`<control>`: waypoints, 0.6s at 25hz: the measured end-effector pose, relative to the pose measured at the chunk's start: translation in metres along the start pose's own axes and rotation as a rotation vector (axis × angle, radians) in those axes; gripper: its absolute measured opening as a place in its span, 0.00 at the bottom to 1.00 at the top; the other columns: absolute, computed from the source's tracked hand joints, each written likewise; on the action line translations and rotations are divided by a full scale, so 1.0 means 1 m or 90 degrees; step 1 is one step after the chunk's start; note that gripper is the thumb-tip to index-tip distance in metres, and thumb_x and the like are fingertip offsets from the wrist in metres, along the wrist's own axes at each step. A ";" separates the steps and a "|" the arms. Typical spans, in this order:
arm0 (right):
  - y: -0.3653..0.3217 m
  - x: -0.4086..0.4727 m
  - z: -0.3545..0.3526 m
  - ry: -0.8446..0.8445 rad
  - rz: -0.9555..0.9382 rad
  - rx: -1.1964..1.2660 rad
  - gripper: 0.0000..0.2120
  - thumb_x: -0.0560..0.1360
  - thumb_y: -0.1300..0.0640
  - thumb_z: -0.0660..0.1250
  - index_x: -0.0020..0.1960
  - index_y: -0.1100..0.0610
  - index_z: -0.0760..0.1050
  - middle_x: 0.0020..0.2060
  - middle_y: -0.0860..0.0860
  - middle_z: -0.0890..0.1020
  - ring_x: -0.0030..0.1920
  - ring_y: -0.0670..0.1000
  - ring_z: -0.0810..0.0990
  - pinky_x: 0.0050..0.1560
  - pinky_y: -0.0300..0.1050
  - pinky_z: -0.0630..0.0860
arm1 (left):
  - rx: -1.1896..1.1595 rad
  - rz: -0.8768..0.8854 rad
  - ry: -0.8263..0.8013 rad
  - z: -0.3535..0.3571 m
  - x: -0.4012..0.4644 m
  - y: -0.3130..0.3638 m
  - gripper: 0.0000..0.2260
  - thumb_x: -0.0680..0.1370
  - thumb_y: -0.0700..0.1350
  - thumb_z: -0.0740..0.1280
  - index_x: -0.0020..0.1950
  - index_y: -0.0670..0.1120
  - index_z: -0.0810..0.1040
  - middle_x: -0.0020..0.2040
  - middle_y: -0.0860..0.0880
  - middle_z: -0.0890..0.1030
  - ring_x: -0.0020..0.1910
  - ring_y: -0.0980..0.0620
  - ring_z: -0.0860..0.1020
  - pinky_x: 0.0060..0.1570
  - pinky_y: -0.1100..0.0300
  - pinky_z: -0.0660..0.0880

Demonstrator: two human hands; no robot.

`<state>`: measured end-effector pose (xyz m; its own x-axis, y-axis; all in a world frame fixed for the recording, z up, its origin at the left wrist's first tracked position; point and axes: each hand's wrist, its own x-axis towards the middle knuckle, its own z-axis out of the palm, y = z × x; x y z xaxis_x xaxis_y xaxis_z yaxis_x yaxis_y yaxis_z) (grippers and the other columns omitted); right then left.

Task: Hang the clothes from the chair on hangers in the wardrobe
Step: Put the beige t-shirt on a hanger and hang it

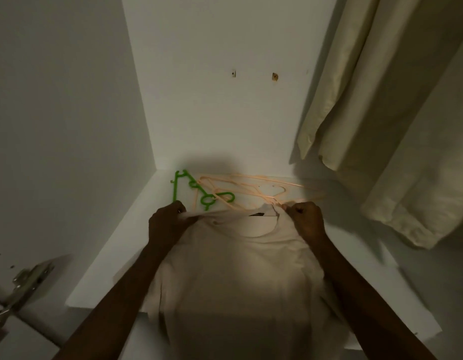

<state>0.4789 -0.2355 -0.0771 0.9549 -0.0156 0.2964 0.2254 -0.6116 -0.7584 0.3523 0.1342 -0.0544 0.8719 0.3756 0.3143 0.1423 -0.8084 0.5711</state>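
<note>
A cream T-shirt [233,276] lies spread over the white wardrobe shelf [116,242], neckline away from me. My left hand [166,224] grips its left shoulder. My right hand [307,220] pinches the right shoulder near the collar. Just beyond the collar lie several peach plastic hangers [253,189] and a green hanger [191,189], flat on the shelf. Part of a peach hanger runs under the shirt's collar edge; how far it goes in is hidden.
A cream garment [381,120] hangs at the right, reaching down close to my right hand. The wardrobe's white back panel [220,100] and left side wall enclose the shelf. A metal door hinge [25,281] sits at the lower left.
</note>
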 end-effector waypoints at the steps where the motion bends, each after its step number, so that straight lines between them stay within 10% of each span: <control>1: 0.002 -0.001 0.002 0.010 0.018 -0.071 0.27 0.77 0.43 0.72 0.28 0.60 0.73 0.21 0.46 0.70 0.27 0.48 0.72 0.32 0.46 0.64 | -0.009 -0.003 -0.013 0.004 0.001 -0.002 0.21 0.67 0.69 0.74 0.44 0.53 0.77 0.40 0.54 0.81 0.43 0.50 0.79 0.43 0.54 0.72; 7: -0.013 0.008 0.008 0.061 0.132 -0.259 0.11 0.72 0.46 0.74 0.38 0.52 0.79 0.36 0.47 0.81 0.40 0.53 0.81 0.39 0.43 0.72 | -0.054 0.005 0.025 0.011 0.005 -0.015 0.15 0.70 0.64 0.75 0.38 0.54 0.80 0.38 0.57 0.78 0.40 0.57 0.77 0.42 0.56 0.73; 12: -0.007 0.041 0.016 -0.023 0.149 -0.276 0.26 0.65 0.34 0.78 0.52 0.50 0.79 0.48 0.49 0.81 0.48 0.53 0.82 0.44 0.45 0.76 | 0.015 0.054 0.079 0.021 0.008 -0.025 0.13 0.74 0.61 0.74 0.39 0.52 0.83 0.39 0.54 0.81 0.42 0.51 0.79 0.42 0.56 0.74; 15: 0.000 0.058 0.022 -0.109 0.105 -0.226 0.19 0.67 0.45 0.80 0.53 0.53 0.82 0.50 0.52 0.85 0.50 0.55 0.84 0.49 0.49 0.81 | 0.015 0.055 0.086 0.020 0.011 -0.026 0.14 0.74 0.62 0.73 0.38 0.53 0.81 0.37 0.56 0.79 0.41 0.53 0.78 0.41 0.56 0.75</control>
<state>0.5389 -0.2188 -0.0723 0.9977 -0.0228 0.0637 0.0147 -0.8466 -0.5320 0.3678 0.1498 -0.0812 0.8111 0.3598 0.4612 0.0814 -0.8502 0.5201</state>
